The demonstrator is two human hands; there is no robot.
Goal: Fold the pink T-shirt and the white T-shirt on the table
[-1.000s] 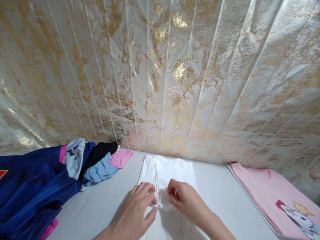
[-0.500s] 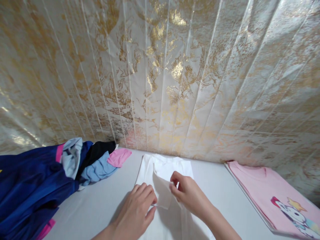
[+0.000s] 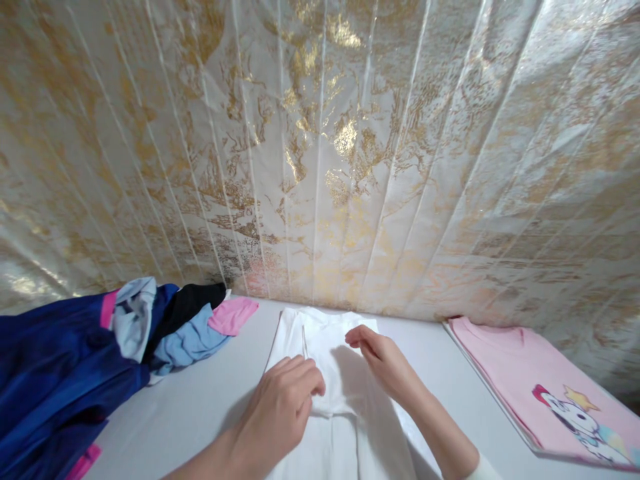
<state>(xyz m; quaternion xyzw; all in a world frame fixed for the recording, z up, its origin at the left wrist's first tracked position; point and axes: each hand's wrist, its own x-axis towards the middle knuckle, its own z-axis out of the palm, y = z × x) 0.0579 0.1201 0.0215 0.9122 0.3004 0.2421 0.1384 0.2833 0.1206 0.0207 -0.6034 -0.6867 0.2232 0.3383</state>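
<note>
A white garment (image 3: pixel 330 373) lies folded lengthwise on the white table (image 3: pixel 190 413), reaching back to the wall. My left hand (image 3: pixel 283 407) rests on its left part, fingers curled and pinching a fold edge near the middle. Farther back, my right hand (image 3: pixel 383 360) presses on the garment with its fingers together, holding down the folded flap near its far right part.
A heap of dark blue, light blue, black and pink clothes (image 3: pixel 100 360) lies at the left. A folded pink shirt with a unicorn print (image 3: pixel 545 387) lies on a flat board at the right. A gold-and-white crinkled wall covering (image 3: pixel 320 153) rises right behind the table.
My right hand carried the white flap from the middle toward the wall and laid it flat. My left hand shifted slightly right along the fold edge.
</note>
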